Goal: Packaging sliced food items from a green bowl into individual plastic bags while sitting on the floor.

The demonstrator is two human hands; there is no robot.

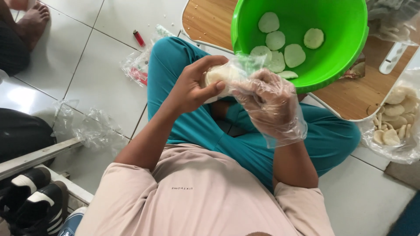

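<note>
1. A floor point(100, 74) of pale square tiles carried everything.
2. A low wooden worktop point(210, 19) with a white rim stood on it, and a green bowl point(345, 26) of pale flat discs sat on that.
3. A red lighter point(139, 38) and crumpled clear plastic bags point(87, 129) lay on the tiles.
4. A bag of pale chips point(393, 126) rested beside the worktop.
5. Black-and-white shoes point(37, 203) sat at the lower left.
</note>
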